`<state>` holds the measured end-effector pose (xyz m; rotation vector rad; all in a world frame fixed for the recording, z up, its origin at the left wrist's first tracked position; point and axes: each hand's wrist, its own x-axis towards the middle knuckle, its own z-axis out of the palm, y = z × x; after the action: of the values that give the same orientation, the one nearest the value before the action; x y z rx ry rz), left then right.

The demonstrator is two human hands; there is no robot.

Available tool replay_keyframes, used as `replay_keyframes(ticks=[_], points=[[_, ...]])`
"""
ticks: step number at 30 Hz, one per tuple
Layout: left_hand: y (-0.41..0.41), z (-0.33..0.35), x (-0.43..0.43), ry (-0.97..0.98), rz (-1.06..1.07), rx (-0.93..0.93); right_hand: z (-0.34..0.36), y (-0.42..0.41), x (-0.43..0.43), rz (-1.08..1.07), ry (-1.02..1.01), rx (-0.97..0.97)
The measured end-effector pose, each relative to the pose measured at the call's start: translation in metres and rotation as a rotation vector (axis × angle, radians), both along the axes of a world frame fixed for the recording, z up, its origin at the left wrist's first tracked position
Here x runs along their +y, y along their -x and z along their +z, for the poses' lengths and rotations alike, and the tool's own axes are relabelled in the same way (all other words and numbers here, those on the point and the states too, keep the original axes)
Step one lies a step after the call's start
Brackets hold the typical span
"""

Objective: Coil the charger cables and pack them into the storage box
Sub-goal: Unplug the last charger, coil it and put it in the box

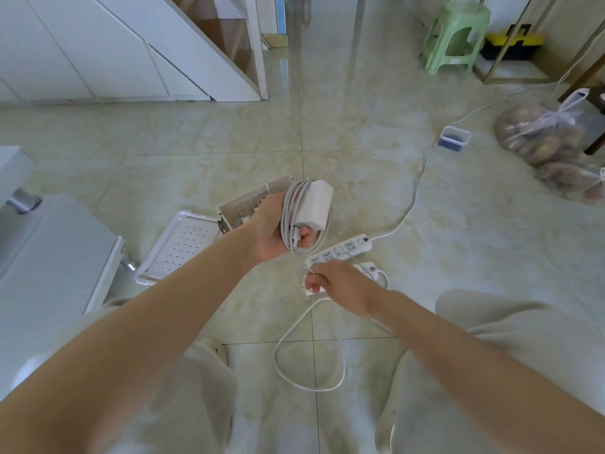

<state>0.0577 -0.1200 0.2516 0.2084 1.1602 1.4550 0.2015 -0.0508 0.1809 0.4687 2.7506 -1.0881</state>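
Note:
My left hand (270, 229) holds a white charger brick (312, 204) with its thin white cable (288, 217) looped around the brick and my fingers. A short tail of that cable runs down to my right hand (337, 285), which pinches its end. The white storage box (244, 204) sits on the floor just behind my left hand, partly hidden by it, with something coiled inside. Its perforated lid (178, 247) lies flat to the box's left.
Two white power strips (343, 250) lie on the tiled floor under my hands, their cords trailing right and toward me. A small clear container (454, 138), bags of potatoes (543, 139), a green stool (455, 37) and white furniture (49, 257) surround the spot.

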Motion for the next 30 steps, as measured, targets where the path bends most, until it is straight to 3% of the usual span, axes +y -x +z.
replay_keyframes(ticks=[4, 7, 12, 16, 20, 23, 30], points=[[0.005, 0.010, -0.008, -0.004, -0.230, 0.063, 0.000, -0.003, 0.023, -0.021, -0.099, -0.013], [0.009, 0.014, -0.018, 0.081, -0.514, 0.374, 0.002, -0.004, 0.032, 0.021, -0.221, -0.039], [0.012, 0.013, -0.023, 0.411, -0.804, 0.899, 0.005, -0.005, 0.040, 0.073, -0.432, -0.006], [0.021, -0.005, -0.024, 0.602, -0.783, 1.217, 0.010, -0.005, 0.039, 0.014, -0.484, 0.004], [0.025, -0.015, -0.023, 0.671, -0.670, 1.386, 0.016, 0.000, 0.026, -0.034, -0.517, 0.011], [0.023, -0.018, -0.019, 0.677, -0.560, 1.600, 0.024, 0.004, 0.010, -0.164, -0.277, 0.028], [0.014, -0.029, -0.010, 0.655, -0.270, 1.799, 0.030, 0.009, -0.021, -0.328, 0.175, 0.139]])
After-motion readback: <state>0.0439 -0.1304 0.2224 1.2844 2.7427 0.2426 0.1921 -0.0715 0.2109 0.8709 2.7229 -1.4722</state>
